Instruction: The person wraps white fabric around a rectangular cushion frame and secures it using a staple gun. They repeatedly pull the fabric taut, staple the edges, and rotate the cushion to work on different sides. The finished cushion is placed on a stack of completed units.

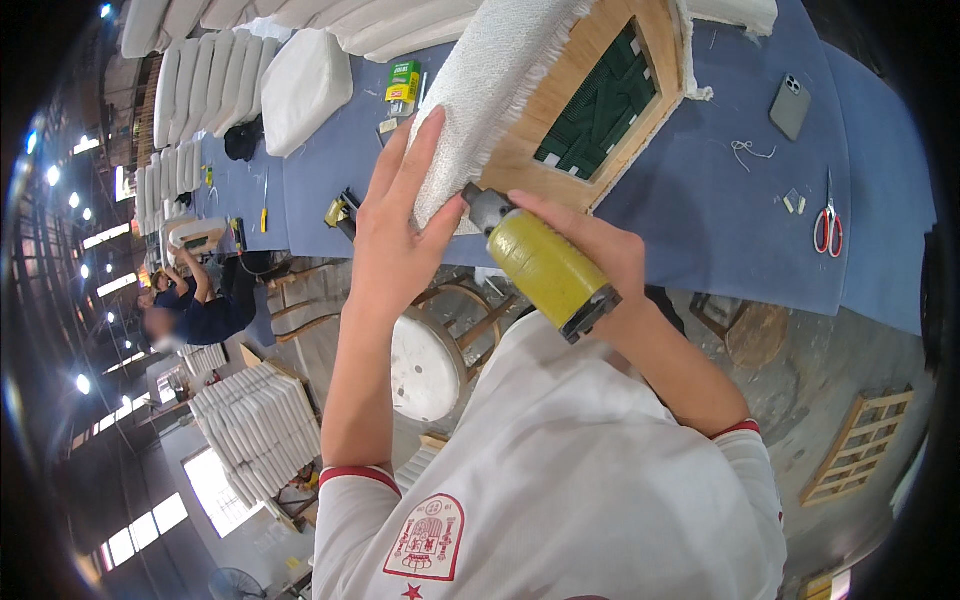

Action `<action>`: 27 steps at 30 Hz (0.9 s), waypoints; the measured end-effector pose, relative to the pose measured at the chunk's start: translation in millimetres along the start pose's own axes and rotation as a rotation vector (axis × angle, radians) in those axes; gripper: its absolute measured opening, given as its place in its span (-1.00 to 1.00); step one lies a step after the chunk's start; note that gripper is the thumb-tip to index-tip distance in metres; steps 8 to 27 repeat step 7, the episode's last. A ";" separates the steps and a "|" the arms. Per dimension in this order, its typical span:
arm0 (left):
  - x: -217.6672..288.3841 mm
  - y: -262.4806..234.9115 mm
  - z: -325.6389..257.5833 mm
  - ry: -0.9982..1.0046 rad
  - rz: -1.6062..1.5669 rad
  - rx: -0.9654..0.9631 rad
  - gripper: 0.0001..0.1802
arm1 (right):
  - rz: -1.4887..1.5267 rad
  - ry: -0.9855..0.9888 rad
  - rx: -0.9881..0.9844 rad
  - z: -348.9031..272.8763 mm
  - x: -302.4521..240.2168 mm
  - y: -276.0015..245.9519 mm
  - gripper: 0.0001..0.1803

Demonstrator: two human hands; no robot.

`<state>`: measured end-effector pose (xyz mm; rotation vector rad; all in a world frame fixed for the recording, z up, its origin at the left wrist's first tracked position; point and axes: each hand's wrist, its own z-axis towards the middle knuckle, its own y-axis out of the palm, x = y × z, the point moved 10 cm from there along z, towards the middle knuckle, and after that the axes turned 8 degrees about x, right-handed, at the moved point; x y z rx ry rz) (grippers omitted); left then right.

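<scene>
At far left, well away from the bench, other people bend over their own work beside a stack of white pads. More white cushions lie along the blue bench.

The left hand lies flat, fingers spread and straight, on the white fabric where it wraps over the near corner of the frame. It is open, pressing rather than gripping. The fabric looks thick, soft and coarse-woven with a frayed fringe, so it should slide and bunch unless pinned down; a flat palm near the edge being fixed seems the right hold.

The frame stands tilted on the bench edge, plywood back towards the camera, with dark green webbing in its opening. It looks stiff and fairly heavy, best steadied by its wooden rim, not by the cloth.

The right hand is closed round the yellow stapler, whose grey nose touches the fabric at the wood's edge just beside the left thumb. The tool looks dense and hard, held round its barrel; the thumb sits close to the nose, which I judge a risk.

Further right on the bench lie a phone, a scrap of thread and red-handled scissors, well apart from both hands. A wooden lattice lies on the floor below.
</scene>
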<state>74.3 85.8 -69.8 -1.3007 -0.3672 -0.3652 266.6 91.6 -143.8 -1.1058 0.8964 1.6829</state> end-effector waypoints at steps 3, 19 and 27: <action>1.3 -1.1 0.1 -0.016 0.046 0.004 0.09 | 0.035 0.002 -0.064 -2.7 -0.3 9.2 0.00; 1.5 -0.6 -0.6 -0.038 0.072 -0.006 0.13 | 0.064 -0.031 -0.081 -5.5 0.9 16.9 0.04; 1.5 -0.6 -0.6 -0.038 0.072 -0.006 0.13 | 0.064 -0.031 -0.081 -5.5 0.9 16.9 0.04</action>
